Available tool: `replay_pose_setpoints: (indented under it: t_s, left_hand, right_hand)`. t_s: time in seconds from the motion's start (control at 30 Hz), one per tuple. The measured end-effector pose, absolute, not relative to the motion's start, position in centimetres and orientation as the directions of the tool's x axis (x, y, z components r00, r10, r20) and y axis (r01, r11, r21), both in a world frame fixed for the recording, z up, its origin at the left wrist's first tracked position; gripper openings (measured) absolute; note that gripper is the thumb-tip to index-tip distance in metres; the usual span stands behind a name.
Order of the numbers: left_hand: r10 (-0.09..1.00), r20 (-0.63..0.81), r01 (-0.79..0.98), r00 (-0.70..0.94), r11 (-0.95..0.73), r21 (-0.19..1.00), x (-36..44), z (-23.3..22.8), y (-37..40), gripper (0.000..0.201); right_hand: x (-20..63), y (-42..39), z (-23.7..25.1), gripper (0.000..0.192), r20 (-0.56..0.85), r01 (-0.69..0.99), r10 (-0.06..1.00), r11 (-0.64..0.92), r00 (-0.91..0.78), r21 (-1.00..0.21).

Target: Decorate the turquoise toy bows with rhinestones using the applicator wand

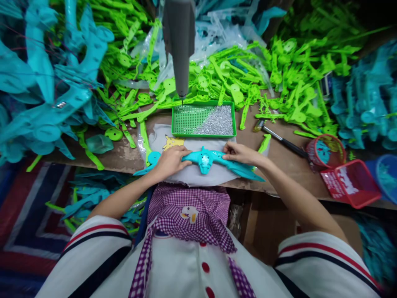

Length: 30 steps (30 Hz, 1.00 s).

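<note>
Turquoise winged plastic part (205, 160): left hand (170, 162) grips one wing (194, 156), presumably steadying; right hand (243, 155) touches other, grip unclear.

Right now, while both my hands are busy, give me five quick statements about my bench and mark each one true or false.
1. The left hand and the right hand are both at the turquoise piece. True.
2. The hammer lies to the right of the green tray. True.
3. The green tray is evenly full from end to end. False: the silver bits lie mainly toward its right, leaving much of the left side bare.
4. The grey cloth lies under the turquoise piece. True.
5. The right hand is gripping the hammer. False: it is at the turquoise piece, and the hammer lies untouched on the bench.
</note>
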<state>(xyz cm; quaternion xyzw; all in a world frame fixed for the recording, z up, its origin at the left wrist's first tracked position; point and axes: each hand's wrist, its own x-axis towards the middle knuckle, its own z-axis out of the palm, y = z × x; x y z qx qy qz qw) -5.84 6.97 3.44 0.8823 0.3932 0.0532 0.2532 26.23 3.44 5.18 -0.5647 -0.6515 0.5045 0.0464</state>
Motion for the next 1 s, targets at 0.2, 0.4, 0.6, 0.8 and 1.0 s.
replay_pose_setpoints:
  t_s: [0.2, 0.4, 0.6, 0.8, 1.0]
  left_hand:
    - [0.706, -0.089, 0.646, 0.702, -0.580, 0.496, -5.8, 3.5, 6.9, 0.040]
    - [0.701, -0.077, 0.640, 0.709, -0.593, 0.489, -5.9, 3.3, 7.0, 0.038]
    - [0.690, -0.071, 0.622, 0.720, -0.598, 0.506, -5.9, 3.0, 7.0, 0.037]
    - [0.684, -0.082, 0.622, 0.724, -0.597, 0.507, -5.9, 3.1, 6.9, 0.036]
    - [0.682, -0.086, 0.621, 0.726, -0.597, 0.508, -5.7, 3.6, 6.9, 0.029]
  right_hand:
    - [24.3, 7.4, 10.6, 0.055, 0.146, 0.431, 0.984, 0.090, 0.099, -0.898]
    - [16.3, 18.0, 15.2, 0.062, 0.474, 0.206, 0.877, 0.451, 0.081, -0.868]
    - [13.7, 19.9, 11.5, 0.055, 0.404, 0.299, 0.900, 0.345, 0.162, -0.890]
    - [11.9, 18.6, 8.5, 0.065, 0.287, 0.220, 0.931, 0.239, 0.225, -0.946]
    - [11.7, 19.4, 8.0, 0.068, 0.318, 0.233, 0.904, 0.256, 0.285, -0.938]
